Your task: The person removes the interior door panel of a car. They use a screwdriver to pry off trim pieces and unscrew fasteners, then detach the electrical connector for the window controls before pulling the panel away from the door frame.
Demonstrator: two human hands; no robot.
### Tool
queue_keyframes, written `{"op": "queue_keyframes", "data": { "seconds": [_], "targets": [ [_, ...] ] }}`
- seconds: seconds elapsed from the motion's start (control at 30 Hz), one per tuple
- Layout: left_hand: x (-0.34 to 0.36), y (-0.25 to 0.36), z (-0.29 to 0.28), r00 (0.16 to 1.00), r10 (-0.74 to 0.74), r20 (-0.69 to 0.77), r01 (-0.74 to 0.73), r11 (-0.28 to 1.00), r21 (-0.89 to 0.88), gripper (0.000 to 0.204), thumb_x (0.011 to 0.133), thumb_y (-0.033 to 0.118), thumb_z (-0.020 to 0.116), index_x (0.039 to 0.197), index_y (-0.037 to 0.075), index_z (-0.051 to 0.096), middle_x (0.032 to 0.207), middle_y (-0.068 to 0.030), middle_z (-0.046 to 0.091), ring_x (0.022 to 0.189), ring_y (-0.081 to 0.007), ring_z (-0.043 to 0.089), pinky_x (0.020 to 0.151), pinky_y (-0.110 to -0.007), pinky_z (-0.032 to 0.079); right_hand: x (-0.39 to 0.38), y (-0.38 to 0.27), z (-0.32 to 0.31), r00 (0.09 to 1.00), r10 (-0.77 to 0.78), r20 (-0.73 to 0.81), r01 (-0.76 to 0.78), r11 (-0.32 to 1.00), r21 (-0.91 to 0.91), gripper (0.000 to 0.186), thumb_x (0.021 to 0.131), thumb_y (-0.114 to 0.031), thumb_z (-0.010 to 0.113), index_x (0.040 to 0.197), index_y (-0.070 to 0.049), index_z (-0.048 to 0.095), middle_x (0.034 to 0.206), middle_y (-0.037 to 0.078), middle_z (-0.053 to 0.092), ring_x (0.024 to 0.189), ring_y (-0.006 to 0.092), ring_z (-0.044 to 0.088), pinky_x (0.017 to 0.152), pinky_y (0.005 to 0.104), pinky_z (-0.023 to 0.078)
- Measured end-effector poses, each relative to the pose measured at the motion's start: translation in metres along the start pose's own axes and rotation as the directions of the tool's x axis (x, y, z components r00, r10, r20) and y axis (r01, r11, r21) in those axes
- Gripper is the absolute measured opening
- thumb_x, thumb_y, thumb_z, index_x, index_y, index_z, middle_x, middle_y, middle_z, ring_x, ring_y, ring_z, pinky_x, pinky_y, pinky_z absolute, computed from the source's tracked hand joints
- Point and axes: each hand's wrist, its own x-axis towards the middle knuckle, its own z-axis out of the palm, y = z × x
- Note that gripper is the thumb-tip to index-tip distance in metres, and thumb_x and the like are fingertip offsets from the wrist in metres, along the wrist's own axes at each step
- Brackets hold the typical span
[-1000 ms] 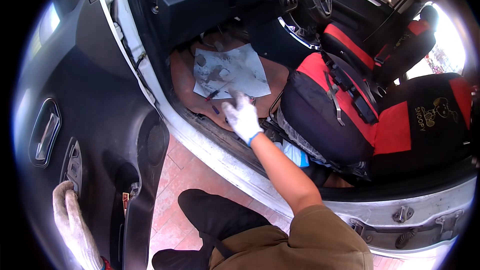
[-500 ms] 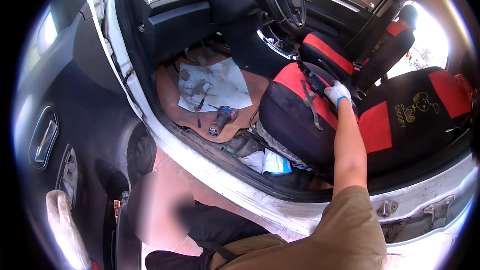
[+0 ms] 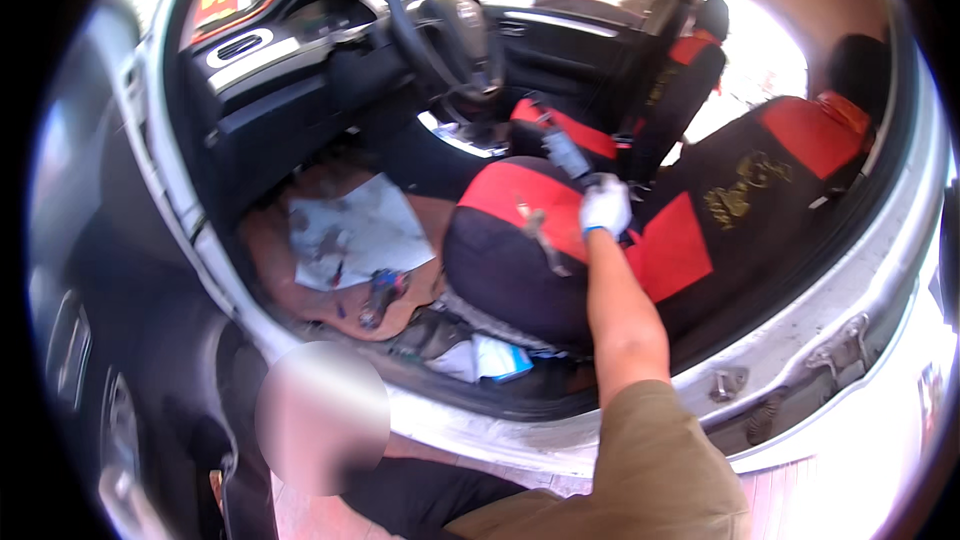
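My right hand (image 3: pixel 607 205), in a white glove with a blue cuff, is closed round the end of a long dark object (image 3: pixel 567 155) with a greyish flat face. It is raised over the red and black driver's seat (image 3: pixel 510 270); motion blur hides its kind. A thin brownish-grey piece (image 3: pixel 543 237), perhaps a strap or a tool, lies on the seat cushion. My left hand (image 3: pixel 130 502), also in a whitish glove, is by the open car door (image 3: pixel 160 340) at the lower left. Blur hides its fingers.
A cordless drill (image 3: pixel 383 297) and a small screwdriver (image 3: pixel 338 272) lie by a stained white sheet (image 3: pixel 365 230) on the brown floor mat (image 3: pixel 270 265). A blue and white packet (image 3: pixel 500 358) sits below the seat. The steering wheel (image 3: pixel 398 20) and white door sill (image 3: pixel 430 425) border the space.
My right hand has lifted the long dark object off the seat, and it now tilts up toward the steering wheel. The whole view has shifted, with the cabin further left.
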Motion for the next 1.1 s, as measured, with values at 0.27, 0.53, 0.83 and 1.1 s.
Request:
{"op": "queue_keyframes", "data": {
  "seconds": [0.27, 0.53, 0.83, 1.1],
  "targets": [
    [0.002, 0.002, 0.013, 0.974, 0.072, -0.214, -0.111, 0.978, -0.176, 0.022, 0.098, 0.017, 0.063, 0.111, 0.000, 0.067, 0.097, -0.0162, 0.073, 0.085, -0.0251, 0.073, 0.081, -0.034, 0.055, -0.012, -0.047, -0.092, 0.845, -0.280, -0.456, 0.451, 0.832, 0.324, 0.036, 0.102, -0.020, 0.058, 0.130, 0.002, 0.063, 0.119, 0.020, 0.069, 0.106, 0.0295, 0.067, 0.098, 0.0360, 0.053],
    [0.018, -0.020, 0.000, 0.977, 0.120, -0.174, -0.167, 0.944, -0.284, 0.022, 0.097, 0.013, 0.066, 0.114, -0.001, 0.068, 0.095, -0.0143, 0.074, 0.085, -0.0195, 0.072, 0.080, -0.031, 0.056, -0.271, -0.186, -0.170, 0.652, -0.746, -0.135, 0.408, 0.195, 0.892, 0.039, 0.096, -0.007, 0.064, 0.134, 0.001, 0.058, 0.122, 0.016, 0.064, 0.107, 0.0250, 0.063, 0.097, 0.0369, 0.051],
    [-0.004, -0.014, 0.006, 0.900, 0.265, -0.347, -0.320, 0.941, -0.109, 0.033, 0.090, -0.001, 0.060, 0.123, 0.001, 0.064, 0.109, -0.0174, 0.070, 0.093, -0.0265, 0.072, 0.084, -0.035, 0.057, -0.411, -0.223, -0.230, -0.014, -0.939, 0.344, -0.786, 0.223, 0.576, 0.022, 0.091, 0.002, 0.063, 0.113, 0.001, 0.060, 0.103, 0.007, 0.064, 0.095, 0.0140, 0.061, 0.088, 0.0296, 0.051],
    [-0.119, -0.029, -0.008, 0.974, 0.041, 0.223, 0.159, 0.578, -0.800, 0.111, 0.065, 0.015, 0.084, 0.158, -0.003, 0.026, 0.151, -0.0221, 0.049, 0.140, -0.0338, 0.050, 0.119, -0.043, 0.038, -0.451, -0.253, -0.257, -0.580, -0.795, -0.177, -0.815, 0.565, 0.128, 0.044, 0.093, -0.015, 0.073, 0.131, 0.004, 0.060, 0.123, 0.012, 0.069, 0.116, 0.0196, 0.064, 0.099, 0.0352, 0.052]
  ]
}}
